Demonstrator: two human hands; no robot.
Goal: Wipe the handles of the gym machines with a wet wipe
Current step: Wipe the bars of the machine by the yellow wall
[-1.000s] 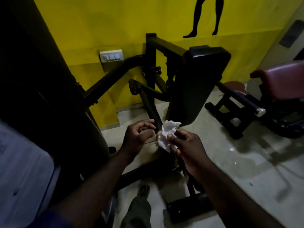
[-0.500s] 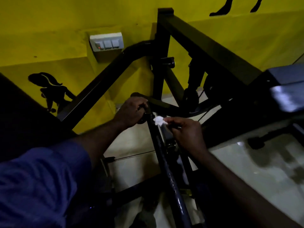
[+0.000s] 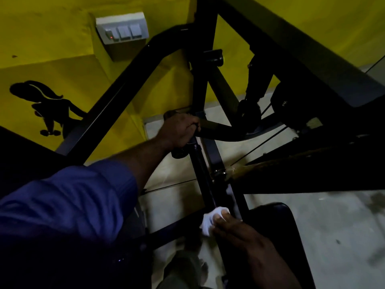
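Head view is showing the left hand [image 3: 179,131] gripping the handle [image 3: 217,132], while the right hand [image 3: 237,230] is pinching the wipe [image 3: 209,221] low on the bar [image 3: 199,170]. Wiping is happening; next, likely rubbing along it.

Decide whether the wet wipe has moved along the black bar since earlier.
Yes. The wet wipe, held by the right hand, has slid down the black bar toward the camera, away from the handle gripped by the left hand.
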